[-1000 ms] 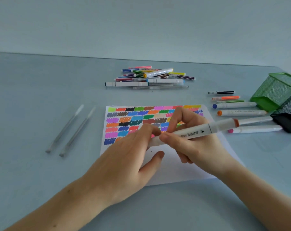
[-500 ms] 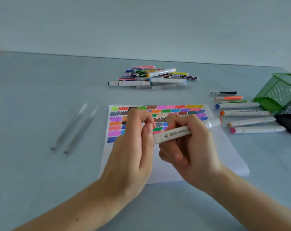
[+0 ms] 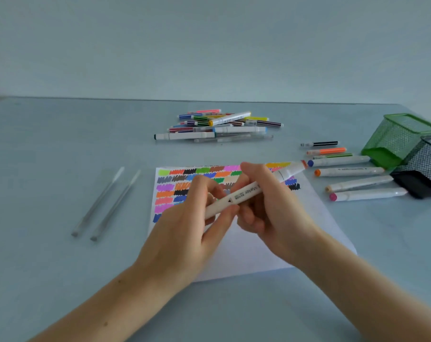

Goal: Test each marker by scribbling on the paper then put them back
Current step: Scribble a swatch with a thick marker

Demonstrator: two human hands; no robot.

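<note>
Turning the marker [image 3: 249, 192] since a moment ago, both hands, left [image 3: 192, 218] and right [image 3: 271, 208], pinch it above the paper [image 3: 271, 248], likely about to uncap.

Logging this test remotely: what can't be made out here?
Head view only:
- white marker: near end hidden by left hand; print too small.
- paper: middle swatches hidden behind both hands, right hand included.
- black mesh holder: cut off by right edge.

Bare forearms, seemingly no sleeves.
</note>
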